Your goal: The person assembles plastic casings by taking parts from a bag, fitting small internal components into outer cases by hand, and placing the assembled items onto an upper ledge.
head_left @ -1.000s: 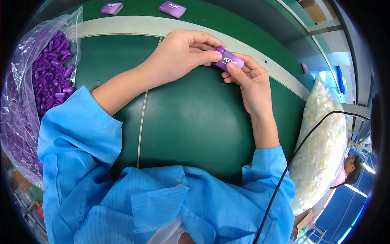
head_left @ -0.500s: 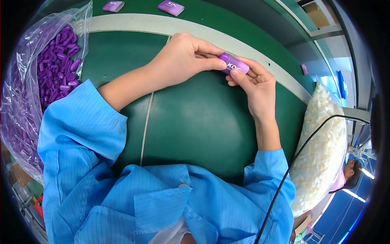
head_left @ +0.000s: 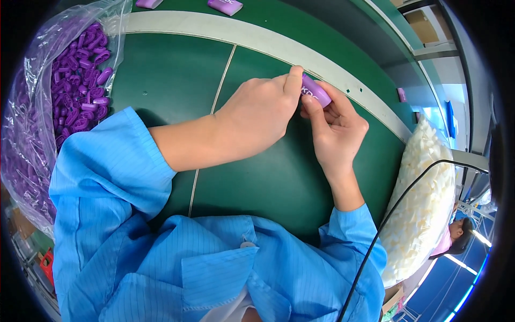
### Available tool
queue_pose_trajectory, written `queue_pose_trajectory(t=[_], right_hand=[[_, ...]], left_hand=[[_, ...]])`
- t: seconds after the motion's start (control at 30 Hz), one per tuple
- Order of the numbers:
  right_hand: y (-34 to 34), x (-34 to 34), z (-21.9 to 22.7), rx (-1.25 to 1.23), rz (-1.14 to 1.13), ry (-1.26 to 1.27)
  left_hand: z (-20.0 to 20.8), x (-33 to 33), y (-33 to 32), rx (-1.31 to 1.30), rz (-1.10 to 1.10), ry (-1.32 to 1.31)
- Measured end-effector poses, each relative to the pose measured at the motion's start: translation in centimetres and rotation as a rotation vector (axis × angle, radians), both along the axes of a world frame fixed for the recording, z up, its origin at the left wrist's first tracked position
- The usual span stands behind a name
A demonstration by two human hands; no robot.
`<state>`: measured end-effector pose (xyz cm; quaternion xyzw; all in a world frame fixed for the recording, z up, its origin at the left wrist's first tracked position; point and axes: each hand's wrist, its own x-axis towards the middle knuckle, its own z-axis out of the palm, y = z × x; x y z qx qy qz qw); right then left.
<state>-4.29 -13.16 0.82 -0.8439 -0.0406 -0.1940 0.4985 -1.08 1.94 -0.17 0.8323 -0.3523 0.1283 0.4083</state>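
A small purple plastic case [head_left: 316, 92] with white lettering is held up over the green bench, near its pale strip. My right hand [head_left: 339, 131] pinches it between thumb and fingers at its right end. At the left end, my left hand [head_left: 256, 115] is closed, fingers pressed to the case; the back of this hand hides its thumb and that end. To the left, a clear plastic bag [head_left: 119, 53] holds a heap of small purple ring-like plastic parts [head_left: 80, 86].
Two similar purple cases, a left one [head_left: 148, 3] and a right one [head_left: 225, 6], lie beyond the pale strip [head_left: 177, 24]. A bag of cream-white pieces [head_left: 421, 201] stands at the right, with a black cable [head_left: 370, 244] crossing before it. Another person [head_left: 453, 236] is at far right.
My left hand has turned over, its back now facing up, and covers the left end of the purple case. My right hand keeps its pinch. The view has shifted slightly.
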Motion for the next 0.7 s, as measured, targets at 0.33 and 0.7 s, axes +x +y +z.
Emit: queue_pose_trajectory(t=[0.33,0.7], right_hand=[[-2.0,5.7,-1.3,0.185,0.023,0.183],[-1.9,6.4,-1.6,0.212,0.029,0.143]], left_hand=[[-0.5,8.7,-0.2,-0.153,0.050,0.144],[2.7,9.2,6.3,0.295,0.378,-0.114]])
